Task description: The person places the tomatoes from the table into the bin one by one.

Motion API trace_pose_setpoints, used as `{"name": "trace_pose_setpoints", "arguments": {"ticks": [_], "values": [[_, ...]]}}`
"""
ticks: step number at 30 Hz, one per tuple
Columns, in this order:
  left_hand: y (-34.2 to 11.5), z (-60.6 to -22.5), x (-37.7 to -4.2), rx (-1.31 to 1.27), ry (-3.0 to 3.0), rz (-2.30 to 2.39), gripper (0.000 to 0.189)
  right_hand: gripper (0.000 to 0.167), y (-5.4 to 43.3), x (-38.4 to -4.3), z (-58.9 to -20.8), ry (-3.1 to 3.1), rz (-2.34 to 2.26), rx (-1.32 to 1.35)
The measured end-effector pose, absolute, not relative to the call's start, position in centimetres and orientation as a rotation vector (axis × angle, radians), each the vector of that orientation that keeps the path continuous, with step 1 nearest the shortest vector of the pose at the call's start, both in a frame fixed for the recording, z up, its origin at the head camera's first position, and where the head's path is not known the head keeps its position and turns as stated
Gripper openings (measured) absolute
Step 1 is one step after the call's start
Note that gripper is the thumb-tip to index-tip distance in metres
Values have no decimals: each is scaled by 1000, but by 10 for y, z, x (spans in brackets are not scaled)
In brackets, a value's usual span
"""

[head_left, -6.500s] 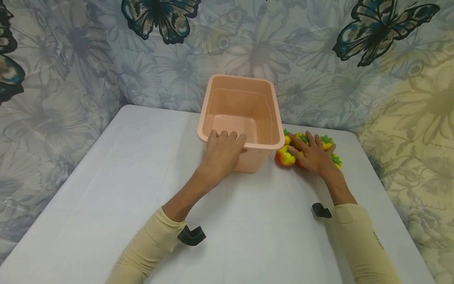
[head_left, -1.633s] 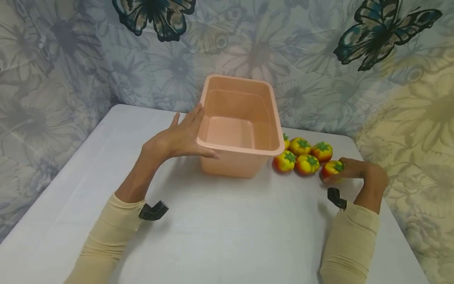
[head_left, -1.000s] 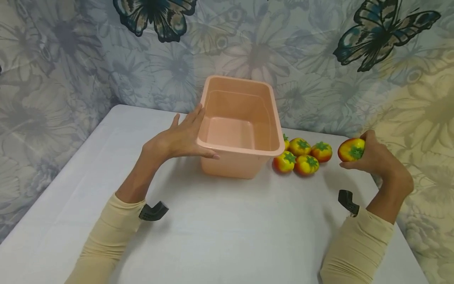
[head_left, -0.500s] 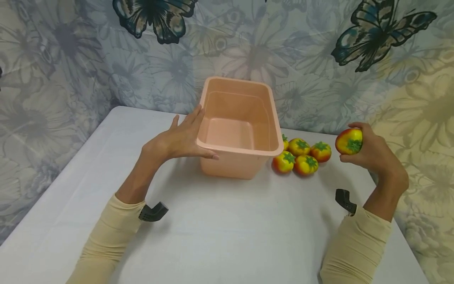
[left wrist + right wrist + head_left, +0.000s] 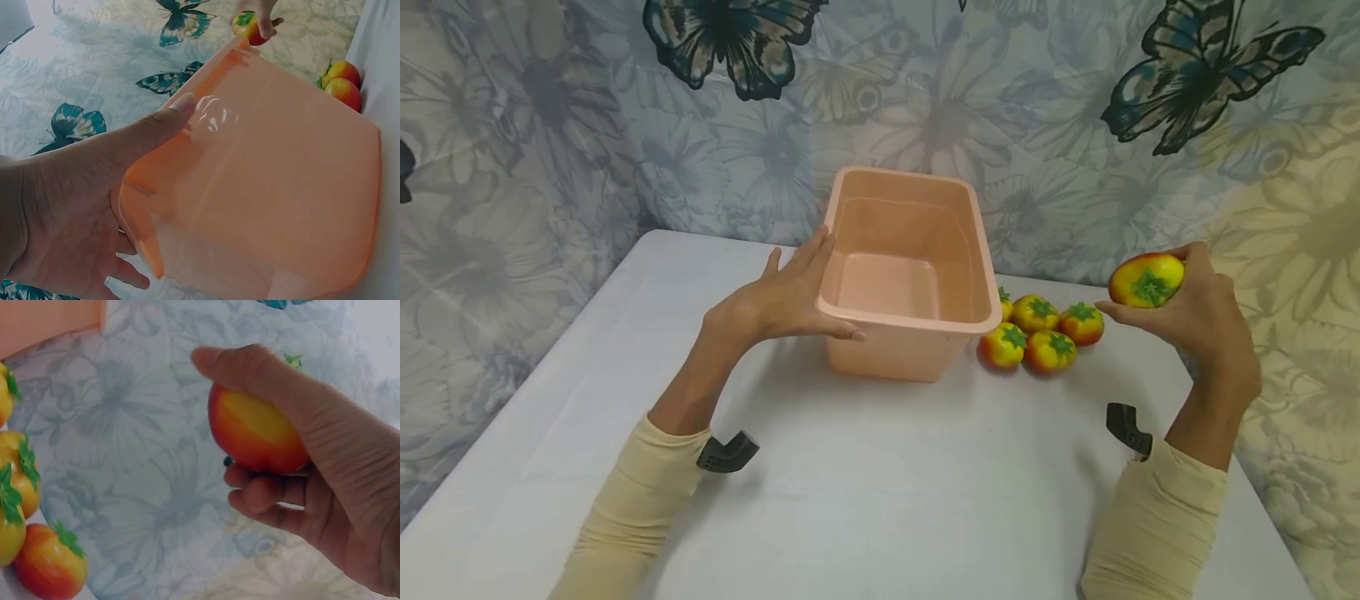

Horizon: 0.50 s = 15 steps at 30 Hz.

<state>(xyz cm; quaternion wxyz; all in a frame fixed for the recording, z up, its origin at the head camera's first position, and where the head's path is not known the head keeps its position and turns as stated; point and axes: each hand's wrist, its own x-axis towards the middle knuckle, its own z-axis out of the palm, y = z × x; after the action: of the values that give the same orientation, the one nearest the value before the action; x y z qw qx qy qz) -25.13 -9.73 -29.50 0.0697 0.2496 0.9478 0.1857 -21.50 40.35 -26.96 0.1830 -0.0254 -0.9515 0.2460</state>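
Note:
A peach plastic tub (image 5: 887, 354) stands at the back middle of the white table, its bare floor visible inside. My left hand (image 5: 767, 302) rests against its front left corner, fingers straight along the left rim, thumb on the front. In the left wrist view that thumb lies across the tub's outer wall (image 5: 269, 169). Raised above the table at the right, a red-and-yellow tomato (image 5: 1138, 280) with a green leafy top is held between the thumb and fingers of my right hand (image 5: 1206, 321). The right wrist view shows the thumb over the tomato (image 5: 256, 428) and fingers under it.
Several similar tomatoes (image 5: 1001, 347) lie in a cluster right of the tub, one partly hidden by its rim. A flower-patterned cloth wall (image 5: 1045, 150) with butterflies runs behind the table (image 5: 880, 483). Each sleeve carries a small black device (image 5: 728, 452).
My right hand has picked the tomato off the table at the cluster's right, raised it and turned it slightly. The left hand went from the tub's front rim to its left corner and stays there.

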Motion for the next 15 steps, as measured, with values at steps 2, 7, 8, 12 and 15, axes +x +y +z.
{"name": "trace_pose_setpoints", "arguments": {"ticks": [2, 7, 8, 12, 15], "values": [[-97, -295, -251, 746, 2847, 561, 135, 89, 399, -217, -270, -2643, 707, -67], [-97, -296, -249, 750, 2849, 548, 134, 85, 385, -224, -270, -2536, 593, -90], [-97, -296, -249, 754, 2851, 540, 134, 85, 382, -225, -270, -2521, 564, -111], [-96, -296, -250, 761, 2851, 548, 135, 84, 371, -229, -268, -2499, 559, -180], [-95, -296, -250, 765, 2854, 550, 135, 84, 363, -230, -266, -2500, 623, -202]]}}
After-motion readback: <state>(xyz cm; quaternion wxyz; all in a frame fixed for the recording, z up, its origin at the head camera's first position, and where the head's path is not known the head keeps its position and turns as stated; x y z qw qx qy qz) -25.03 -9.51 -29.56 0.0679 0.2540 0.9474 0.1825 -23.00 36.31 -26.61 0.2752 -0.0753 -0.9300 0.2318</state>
